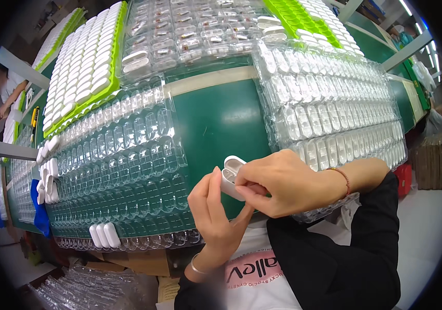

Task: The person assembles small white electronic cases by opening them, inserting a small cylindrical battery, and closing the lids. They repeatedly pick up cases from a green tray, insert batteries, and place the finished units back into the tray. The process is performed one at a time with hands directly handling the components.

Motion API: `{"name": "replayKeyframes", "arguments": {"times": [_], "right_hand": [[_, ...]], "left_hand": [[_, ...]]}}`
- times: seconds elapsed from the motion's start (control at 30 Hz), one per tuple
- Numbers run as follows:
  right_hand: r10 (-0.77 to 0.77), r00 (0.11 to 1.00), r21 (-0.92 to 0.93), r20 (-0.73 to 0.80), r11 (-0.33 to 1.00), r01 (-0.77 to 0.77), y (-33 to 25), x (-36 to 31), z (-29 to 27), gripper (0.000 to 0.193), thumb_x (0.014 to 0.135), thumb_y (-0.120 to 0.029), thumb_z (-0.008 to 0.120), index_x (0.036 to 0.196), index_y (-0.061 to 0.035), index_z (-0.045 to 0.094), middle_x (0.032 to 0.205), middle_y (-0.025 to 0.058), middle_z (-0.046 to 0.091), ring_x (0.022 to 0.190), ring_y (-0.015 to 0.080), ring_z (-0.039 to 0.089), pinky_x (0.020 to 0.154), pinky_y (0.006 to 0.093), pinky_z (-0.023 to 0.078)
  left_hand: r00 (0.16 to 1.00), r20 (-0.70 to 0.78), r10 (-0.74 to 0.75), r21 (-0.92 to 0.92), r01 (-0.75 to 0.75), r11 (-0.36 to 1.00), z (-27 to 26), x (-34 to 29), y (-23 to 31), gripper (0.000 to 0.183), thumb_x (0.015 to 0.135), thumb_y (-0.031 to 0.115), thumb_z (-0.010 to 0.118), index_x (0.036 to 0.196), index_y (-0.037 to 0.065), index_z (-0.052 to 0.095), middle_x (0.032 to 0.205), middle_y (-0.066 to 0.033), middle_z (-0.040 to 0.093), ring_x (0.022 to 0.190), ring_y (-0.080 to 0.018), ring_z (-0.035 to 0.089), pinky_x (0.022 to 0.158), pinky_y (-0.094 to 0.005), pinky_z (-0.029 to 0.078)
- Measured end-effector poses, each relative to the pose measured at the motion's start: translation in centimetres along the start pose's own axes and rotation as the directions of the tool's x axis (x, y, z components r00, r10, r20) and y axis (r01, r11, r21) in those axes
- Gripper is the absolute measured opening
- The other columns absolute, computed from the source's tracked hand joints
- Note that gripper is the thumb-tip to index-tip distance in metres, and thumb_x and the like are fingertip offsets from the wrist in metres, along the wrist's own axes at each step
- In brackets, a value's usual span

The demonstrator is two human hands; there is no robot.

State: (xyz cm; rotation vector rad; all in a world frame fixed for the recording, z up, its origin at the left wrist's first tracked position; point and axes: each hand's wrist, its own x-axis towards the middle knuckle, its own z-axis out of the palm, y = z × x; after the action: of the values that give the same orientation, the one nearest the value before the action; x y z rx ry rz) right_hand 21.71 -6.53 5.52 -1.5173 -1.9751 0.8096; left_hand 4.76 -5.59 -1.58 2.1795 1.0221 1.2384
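Note:
A small white earbud charging case (pixel 228 187) is held over the near edge of the table, its lid flipped up. My left hand (pixel 215 219) grips the case from the left and below, fingers along its side and thumb underneath. From the right, my right hand (pixel 291 183) reaches across with thumb and forefinger pinched at the case's opening. Whatever those fingertips may hold is hidden by the hand. Part of the case's inside shows beneath the raised lid.
A clear plastic tray (pixel 128 170) lies left on the green table (pixel 221 124), with three white cases (pixel 104 235) at its near edge. Stacked clear trays (pixel 334 103) with white case parts stand right. A green tray (pixel 84 67) of white cases sits far left; co-workers flank the table.

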Motion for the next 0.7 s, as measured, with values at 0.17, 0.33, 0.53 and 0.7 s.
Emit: {"name": "replayKeyframes", "arguments": {"times": [0.17,0.33,0.53,0.7], "right_hand": [[-0.187,0.980,-0.163,-0.066,0.971,0.175,-0.4,1.1,1.0,0.016,0.084,-0.015,0.067,0.074,-0.0081,0.056,0.063,0.0053,0.057,0.047,0.0253,0.056,0.042,0.0376,0.042],[-0.242,0.970,-0.205,-0.018,0.951,0.233,-0.9,2.8,1.4,0.015,0.085,-0.016,0.065,0.083,-0.0042,0.056,0.067,0.0079,0.056,0.048,0.0275,0.055,0.042,0.0382,0.041],[-0.221,0.970,-0.103,0.104,0.967,0.231,-1.1,5.1,1.0,0.018,0.090,-0.020,0.060,0.095,-0.0035,0.058,0.079,0.0123,0.062,0.057,0.0321,0.062,0.048,0.0416,0.046],[-0.122,0.991,-0.040,-0.046,0.992,0.120,1.8,14.0,-5.8,0.021,0.088,-0.024,0.067,0.081,-0.0043,0.068,0.070,0.0156,0.065,0.065,0.0316,0.064,0.059,0.0403,0.048]], "left_hand": [[0.997,0.029,-0.077,-0.042,0.078,0.996,-1.3,0.5,-0.6,0.076,0.061,0.007,0.089,0.127,-0.003,0.053,0.119,-0.0169,0.056,0.103,-0.0302,0.058,0.085,-0.0384,0.049],[0.994,-0.006,-0.112,-0.033,0.111,0.993,-2.0,1.0,-1.7,0.070,0.064,0.004,0.085,0.127,-0.001,0.053,0.120,-0.0158,0.056,0.100,-0.0259,0.059,0.083,-0.0351,0.050],[0.988,-0.023,-0.151,-0.046,0.150,0.988,-3.1,1.9,-2.7,0.070,0.064,0.003,0.084,0.126,-0.001,0.053,0.119,-0.0144,0.055,0.097,-0.0232,0.057,0.080,-0.0333,0.049],[0.981,-0.038,-0.188,0.043,0.190,0.981,-5.0,2.6,-2.8,0.078,0.056,0.009,0.093,0.122,0.000,0.052,0.116,-0.0154,0.055,0.100,-0.0270,0.057,0.085,-0.0364,0.047]]}}
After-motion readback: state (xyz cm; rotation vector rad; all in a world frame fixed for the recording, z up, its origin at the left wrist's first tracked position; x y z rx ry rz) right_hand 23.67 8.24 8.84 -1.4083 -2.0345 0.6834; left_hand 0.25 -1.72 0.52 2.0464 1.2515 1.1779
